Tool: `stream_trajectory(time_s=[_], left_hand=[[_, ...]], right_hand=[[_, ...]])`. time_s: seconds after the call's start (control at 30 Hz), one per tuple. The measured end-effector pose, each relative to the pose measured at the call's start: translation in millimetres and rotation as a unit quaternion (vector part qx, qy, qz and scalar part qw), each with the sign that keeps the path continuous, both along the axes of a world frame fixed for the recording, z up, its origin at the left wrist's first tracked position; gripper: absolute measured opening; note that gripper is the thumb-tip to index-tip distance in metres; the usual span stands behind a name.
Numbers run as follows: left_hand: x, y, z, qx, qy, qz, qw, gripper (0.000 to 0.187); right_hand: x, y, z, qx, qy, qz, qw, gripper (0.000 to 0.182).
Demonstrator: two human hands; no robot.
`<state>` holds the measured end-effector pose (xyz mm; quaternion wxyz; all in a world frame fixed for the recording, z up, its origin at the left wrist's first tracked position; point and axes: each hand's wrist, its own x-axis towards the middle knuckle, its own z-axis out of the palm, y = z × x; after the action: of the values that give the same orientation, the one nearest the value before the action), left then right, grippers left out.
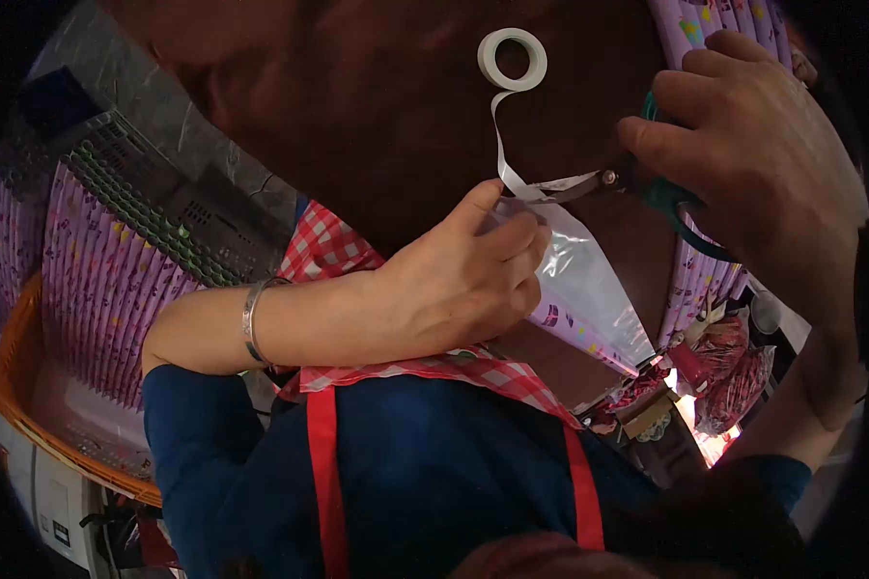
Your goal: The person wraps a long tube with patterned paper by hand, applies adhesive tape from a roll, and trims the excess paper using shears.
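Observation:
Between its fingers my left hand (473,265) holds a purple printed bag (589,280) with a clear, shiny side, its narrow end pointing down to the right. My right hand (743,135) is closed on green-handled scissors (606,180). The scissor blades lie at the white tape strip (501,145), just beside my left fingertips. This strip runs up to a white tape roll (513,60) lying on the brown cloth. Whether the strip is cut through I cannot tell.
An orange basket (72,454) on the left holds stacked purple pleated packs (116,280), with a dark plastic crate (188,207) behind. More purple packs (734,24) lie at the upper right. Red wrapped bundles (724,372) sit at the lower right. Brown cloth (357,87) covers the table.

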<state>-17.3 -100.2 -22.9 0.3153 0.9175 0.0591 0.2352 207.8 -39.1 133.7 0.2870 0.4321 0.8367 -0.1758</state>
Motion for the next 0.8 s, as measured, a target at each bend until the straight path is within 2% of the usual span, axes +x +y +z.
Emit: stream_trajectory(time_s=[0.53, 0.6, 0.73, 0.8], left_hand=[[1.2, -0.5, 2.8, 0.022, 0.015, 0.005, 1.000, 0.017], [-0.4, -0.5, 3.1, 0.019, 0.066, -0.029, 0.997, 0.016], [-0.1, 0.5, 1.4, 0.021, 0.053, -0.021, 0.998, 0.016], [1.8, -1.5, -0.7, 0.020, 0.002, 0.015, 1.000, 0.016]], right_hand=[[-6.8, -1.9, 7.4, -0.003, -0.015, 0.002, 1.000, 0.037], [-8.4, -2.0, 7.4, -0.003, -0.017, 0.003, 1.000, 0.037], [-9.2, -0.7, 9.0, -0.003, -0.020, 0.002, 1.000, 0.036], [-9.5, -0.6, 10.4, -0.003, -0.022, 0.003, 1.000, 0.036]])
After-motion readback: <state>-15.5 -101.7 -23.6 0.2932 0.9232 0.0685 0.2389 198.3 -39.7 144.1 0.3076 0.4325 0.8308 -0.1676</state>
